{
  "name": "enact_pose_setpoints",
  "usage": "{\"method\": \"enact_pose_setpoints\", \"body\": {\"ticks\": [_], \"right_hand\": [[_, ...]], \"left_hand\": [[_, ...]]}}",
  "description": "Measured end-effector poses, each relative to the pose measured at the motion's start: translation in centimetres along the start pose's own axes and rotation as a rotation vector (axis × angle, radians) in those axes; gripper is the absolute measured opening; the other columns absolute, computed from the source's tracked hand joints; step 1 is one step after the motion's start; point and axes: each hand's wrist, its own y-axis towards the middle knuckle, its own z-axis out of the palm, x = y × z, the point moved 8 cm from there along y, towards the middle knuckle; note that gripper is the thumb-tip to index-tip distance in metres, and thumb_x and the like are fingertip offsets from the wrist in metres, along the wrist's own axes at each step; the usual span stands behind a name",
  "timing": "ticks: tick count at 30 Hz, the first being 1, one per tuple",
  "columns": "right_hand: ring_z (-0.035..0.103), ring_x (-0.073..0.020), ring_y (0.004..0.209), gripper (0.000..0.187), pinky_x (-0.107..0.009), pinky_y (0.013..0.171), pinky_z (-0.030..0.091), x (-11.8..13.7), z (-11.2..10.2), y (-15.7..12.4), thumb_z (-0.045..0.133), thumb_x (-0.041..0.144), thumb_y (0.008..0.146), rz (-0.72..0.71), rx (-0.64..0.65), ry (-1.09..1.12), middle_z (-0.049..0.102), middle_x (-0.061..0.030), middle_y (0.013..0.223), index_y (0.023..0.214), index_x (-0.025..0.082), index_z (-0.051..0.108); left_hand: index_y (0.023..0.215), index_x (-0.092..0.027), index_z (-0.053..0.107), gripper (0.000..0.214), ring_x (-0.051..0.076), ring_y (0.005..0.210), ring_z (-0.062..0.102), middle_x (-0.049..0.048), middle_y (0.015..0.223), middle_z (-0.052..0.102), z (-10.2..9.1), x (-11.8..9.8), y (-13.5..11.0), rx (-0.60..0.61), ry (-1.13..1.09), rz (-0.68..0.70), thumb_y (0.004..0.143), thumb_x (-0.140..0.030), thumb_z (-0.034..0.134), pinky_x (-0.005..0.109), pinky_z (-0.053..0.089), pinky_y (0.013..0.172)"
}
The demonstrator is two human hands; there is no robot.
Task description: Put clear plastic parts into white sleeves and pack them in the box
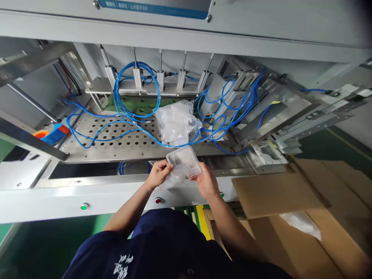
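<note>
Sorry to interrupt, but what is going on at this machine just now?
A person stands at the machine, holding a clear plastic tray in the right hand while the left hand pinches a thin clear bag just under it. Behind, more clear bags lie on a perforated metal plate among blue hoses. An open cardboard box sits at the right.

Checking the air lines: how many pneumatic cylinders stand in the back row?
5, side by side on the rear bracket above the perforated plate: leftmost cylinder, second, middle, fourth, and rightmost, which leans. Others may be hidden among the blue hoses at right.
</note>
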Motion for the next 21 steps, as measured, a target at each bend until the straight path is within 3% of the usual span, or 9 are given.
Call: {"method": "enact_pose_setpoints", "body": {"ticks": [3, 5, 7, 11, 14, 17, 21], "right_hand": [[0.068, -0.0246, 0.103, 0.063, -0.034, 0.070, 0.062, 2.5, -2.0, -0.9, 0.061, 0.069, 0.098, -0.226, -0.049, -0.226, 0.066, -0.0109, 0.137, 0.144, 0.027, 0.062], [0.064, -0.0293, 0.120, 0.075, -0.037, 0.077, 0.064, 3.7, -2.2, -1.8, 0.075, 0.060, 0.092, -0.350, 0.007, -0.402, 0.051, -0.0128, 0.158, 0.156, 0.031, 0.051], [0.056, -0.0349, 0.135, 0.088, -0.042, 0.084, 0.064, 4.9, -2.6, -2.6, 0.087, 0.048, 0.083, -0.501, -0.023, -0.580, 0.039, -0.0146, 0.166, 0.159, 0.031, 0.046], [0.057, -0.0366, 0.133, 0.066, -0.055, 0.110, 0.055, 7.0, -5.5, -3.7, 0.087, 0.041, 0.083, -0.719, -0.287, -0.718, 0.061, -0.0147, 0.143, 0.142, 0.028, 0.061], [0.066, -0.0322, 0.117, 0.054, -0.052, 0.108, 0.055, 7.3, -9.5, -2.4, 0.088, 0.046, 0.081, -0.627, -0.352, -0.619, 0.070, -0.0114, 0.127, 0.127, 0.028, 0.069], [0.070, -0.0269, 0.106, 0.056, -0.045, 0.098, 0.060, 7.6, -16.0, -0.4, 0.088, 0.053, 0.079, -0.479, -0.407, -0.429, 0.072, -0.0103, 0.125, 0.123, 0.025, 0.068], [0.070, -0.0238, 0.100, 0.062, -0.042, 0.093, 0.059, 9.8, -27.6, -0.5, 0.089, 0.056, 0.072, -0.508, -0.680, -0.395, 0.073, -0.0098, 0.118, 0.119, 0.022, 0.066]], "left_hand": [[0.059, -0.018, 0.052, 0.066, 0.011, 0.057, 0.032, -0.0024, 0.057, 0.042, 1.5, 1.2, 0.3, -0.110, -0.067, -0.003, 0.076, -0.073, 0.084, 0.025, 0.026, 0.056], [0.060, -0.018, 0.051, 0.066, 0.010, 0.057, 0.031, -0.0028, 0.058, 0.042, 2.7, 2.1, 0.6, -0.134, -0.104, -0.008, 0.076, -0.073, 0.084, 0.025, 0.025, 0.056], [0.061, -0.018, 0.052, 0.066, 0.010, 0.057, 0.030, -0.0031, 0.058, 0.041, 4.2, 2.7, 0.8, -0.114, -0.125, -0.026, 0.076, -0.072, 0.085, 0.025, 0.025, 0.056], [0.061, -0.017, 0.057, 0.064, 0.010, 0.055, 0.032, -0.0019, 0.057, 0.045, 7.6, 3.5, 1.0, 0.014, -0.107, -0.091, 0.076, -0.072, 0.085, 0.025, 0.026, 0.055], [0.066, -0.017, 0.069, 0.060, 0.016, 0.062, 0.049, 0.0049, 0.066, 0.060, 8.8, 3.0, 0.9, 0.084, 0.019, -0.027, 0.081, -0.074, 0.079, 0.027, 0.038, 0.060], [0.069, -0.017, 0.073, 0.063, 0.020, 0.070, 0.056, 0.0077, 0.072, 0.066, 6.7, 3.3, 0.8, 0.017, 0.197, 0.029, 0.083, -0.078, 0.073, 0.029, 0.044, 0.066], [0.070, -0.018, 0.070, 0.066, 0.017, 0.060, 0.049, 0.0025, 0.065, 0.059, -0.2, 6.2, -0.5, -0.208, 0.397, -0.089, 0.078, -0.084, 0.071, 0.027, 0.040, 0.056]]}}
